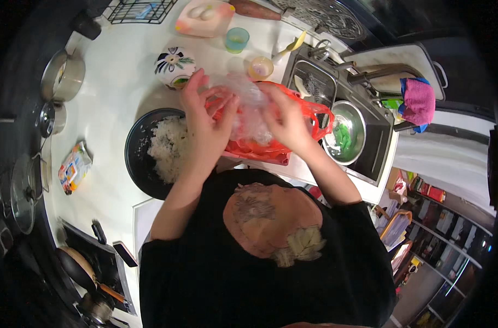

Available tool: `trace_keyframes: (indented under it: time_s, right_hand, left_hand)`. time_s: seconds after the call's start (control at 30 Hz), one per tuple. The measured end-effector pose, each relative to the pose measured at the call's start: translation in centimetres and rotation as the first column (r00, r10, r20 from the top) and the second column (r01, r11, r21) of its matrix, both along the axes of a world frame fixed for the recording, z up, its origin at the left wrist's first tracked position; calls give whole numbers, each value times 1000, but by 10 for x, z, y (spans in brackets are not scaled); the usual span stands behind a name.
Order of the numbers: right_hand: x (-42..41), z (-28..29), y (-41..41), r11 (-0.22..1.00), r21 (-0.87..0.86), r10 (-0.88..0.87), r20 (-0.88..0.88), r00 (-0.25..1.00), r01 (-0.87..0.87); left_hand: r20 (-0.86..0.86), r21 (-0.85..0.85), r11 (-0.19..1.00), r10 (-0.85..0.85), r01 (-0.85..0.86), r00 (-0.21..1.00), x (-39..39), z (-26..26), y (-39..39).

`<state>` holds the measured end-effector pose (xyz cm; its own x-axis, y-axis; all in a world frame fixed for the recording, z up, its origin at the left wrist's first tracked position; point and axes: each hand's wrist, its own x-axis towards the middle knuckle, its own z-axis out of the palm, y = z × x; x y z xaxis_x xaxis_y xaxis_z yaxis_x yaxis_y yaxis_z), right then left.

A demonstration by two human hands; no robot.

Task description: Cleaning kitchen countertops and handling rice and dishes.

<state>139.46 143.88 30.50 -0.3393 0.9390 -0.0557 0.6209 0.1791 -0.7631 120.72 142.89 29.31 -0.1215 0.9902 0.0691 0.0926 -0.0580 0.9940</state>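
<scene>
Both of my hands are at a clear plastic bag (251, 98) that lies over a red plastic bag (259, 151). My left hand (208, 119) is at the clear bag's left side, its fingers raised and apart; whether it pinches the film I cannot tell. My right hand (285, 119) bends its fingers onto the bag's right side, the fingertips partly hidden. Under the red bag shows the edge of a pink tray or basket (279, 160). Left of the bags, partly behind my left forearm, is a dark pan (135, 164) holding cooked rice (167, 147).
Beyond the bags stand a patterned jar (173, 63), a teal cup (237, 40) and a yellowish cup (260, 68). At right, a metal bowl (357, 119) with something green sits in the sink (376, 143). A printed packet (74, 168) lies left; a frying pan (76, 268) is lower left.
</scene>
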Motion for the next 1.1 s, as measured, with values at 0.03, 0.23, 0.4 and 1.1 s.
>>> trace_keyframes:
  time_s: [0.03, 0.23, 0.4, 1.1]
  right_hand:
    - [13, 4, 0, 997, -39, -75, -144, 987, 70]
    - [54, 39, -29, 857, -420, -508, -588, 630, 300]
    - [100, 24, -38, 796, -377, -603, -447, 660, 472]
    - [95, 25, 9, 820, -126, 484, 675, 558, -559]
  left_hand:
    - [155, 36, 999, 29, -35, 987, 6, 2, -5]
    - [-189, 134, 894, -400, 427, 897, 20, -9, -15]
    - [-513, -66, 818, -519, 572, 684, 5, -6, -26]
    - [-662, -374, 782, -602, 498, 448, 37, -7, -35]
